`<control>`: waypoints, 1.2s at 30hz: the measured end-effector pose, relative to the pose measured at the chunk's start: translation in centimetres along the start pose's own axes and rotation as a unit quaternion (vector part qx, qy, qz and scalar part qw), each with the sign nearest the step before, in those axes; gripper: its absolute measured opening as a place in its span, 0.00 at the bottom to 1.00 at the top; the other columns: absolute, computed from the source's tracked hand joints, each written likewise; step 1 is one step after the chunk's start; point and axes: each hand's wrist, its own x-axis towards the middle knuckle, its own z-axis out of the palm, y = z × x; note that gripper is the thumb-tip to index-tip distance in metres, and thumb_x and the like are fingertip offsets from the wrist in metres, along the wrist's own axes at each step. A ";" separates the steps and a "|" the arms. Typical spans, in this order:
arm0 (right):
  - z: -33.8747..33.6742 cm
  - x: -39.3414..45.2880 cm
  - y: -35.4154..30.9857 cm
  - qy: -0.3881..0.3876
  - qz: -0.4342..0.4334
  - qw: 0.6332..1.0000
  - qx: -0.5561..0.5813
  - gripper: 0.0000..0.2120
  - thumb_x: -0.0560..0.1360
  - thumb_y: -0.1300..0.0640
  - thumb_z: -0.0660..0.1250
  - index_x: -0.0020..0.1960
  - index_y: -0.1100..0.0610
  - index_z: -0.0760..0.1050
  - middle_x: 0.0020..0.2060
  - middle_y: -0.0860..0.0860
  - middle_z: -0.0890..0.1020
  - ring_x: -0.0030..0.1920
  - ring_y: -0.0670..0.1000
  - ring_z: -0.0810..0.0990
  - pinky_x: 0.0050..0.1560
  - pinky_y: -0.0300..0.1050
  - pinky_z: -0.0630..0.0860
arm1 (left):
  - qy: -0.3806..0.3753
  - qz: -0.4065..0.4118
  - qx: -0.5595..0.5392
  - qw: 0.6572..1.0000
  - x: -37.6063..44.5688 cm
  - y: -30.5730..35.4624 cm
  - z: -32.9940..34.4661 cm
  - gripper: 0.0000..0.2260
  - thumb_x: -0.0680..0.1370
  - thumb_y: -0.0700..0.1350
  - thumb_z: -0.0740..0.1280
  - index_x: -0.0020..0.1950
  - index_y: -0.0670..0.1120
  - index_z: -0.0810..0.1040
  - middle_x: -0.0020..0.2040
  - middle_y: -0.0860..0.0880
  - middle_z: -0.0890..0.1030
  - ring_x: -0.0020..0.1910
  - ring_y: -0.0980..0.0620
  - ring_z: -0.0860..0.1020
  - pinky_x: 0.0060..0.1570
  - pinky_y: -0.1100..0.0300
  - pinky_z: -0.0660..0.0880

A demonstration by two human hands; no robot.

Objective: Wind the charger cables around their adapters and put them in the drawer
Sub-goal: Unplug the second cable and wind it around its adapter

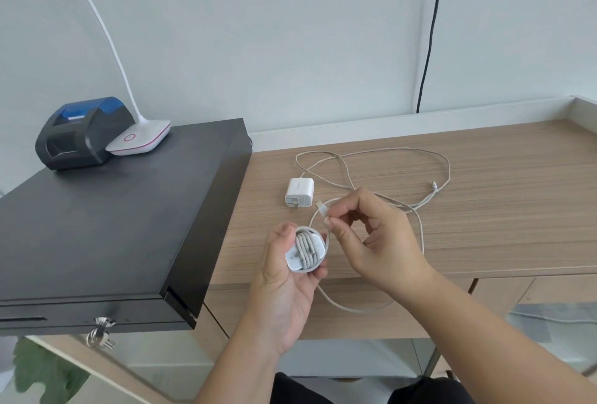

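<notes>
My left hand (284,277) grips a white adapter (305,250) with several turns of grey-white cable wound around it. My right hand (371,235) pinches that cable's plug end (323,209) just above the adapter; a slack loop (349,306) hangs below the desk edge. A second white adapter (299,192) lies on the wooden desk (484,226), its cable (403,158) sprawled loosely behind and to the right. The black cash drawer (113,226) stands at the left, its front closed, keys (101,334) hanging in the lock.
A black and blue receipt printer (80,132) and a white desk lamp's base (139,138) sit on the drawer's back left. A black cord (429,32) runs down the wall. Behind the desk rises a low white ledge (420,119).
</notes>
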 end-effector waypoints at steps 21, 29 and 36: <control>-1.4 -0.1 -1.0 -0.198 -0.097 0.974 0.057 0.09 0.74 0.62 0.68 0.53 0.62 0.83 0.44 0.47 0.81 0.46 0.45 0.82 0.49 0.42 0.77 | -0.059 -0.094 0.252 0.961 -0.9 2.5 -0.6 0.34 0.75 0.71 0.47 0.49 0.43 0.75 0.31 0.45 0.76 0.29 0.52 0.73 0.25 0.61 0.59; -1.3 -1.5 -1.1 -0.143 -0.128 0.982 0.005 0.09 0.75 0.62 0.67 0.54 0.59 0.82 0.45 0.48 0.82 0.46 0.45 0.82 0.48 0.37 0.75 | -0.052 -0.101 0.273 0.955 -1.3 2.5 -0.1 0.31 0.76 0.71 0.47 0.33 0.53 0.80 0.32 0.47 0.77 0.32 0.51 0.72 0.25 0.63 0.59; -0.7 -3.0 -1.9 -0.096 0.018 0.993 0.065 0.14 0.72 0.61 0.71 0.51 0.43 0.83 0.43 0.43 0.84 0.43 0.48 0.81 0.47 0.34 0.74 | -0.004 -0.022 0.358 0.933 -1.2 2.1 -0.3 0.29 0.72 0.74 0.49 0.37 0.54 0.79 0.33 0.48 0.77 0.30 0.51 0.70 0.25 0.62 0.63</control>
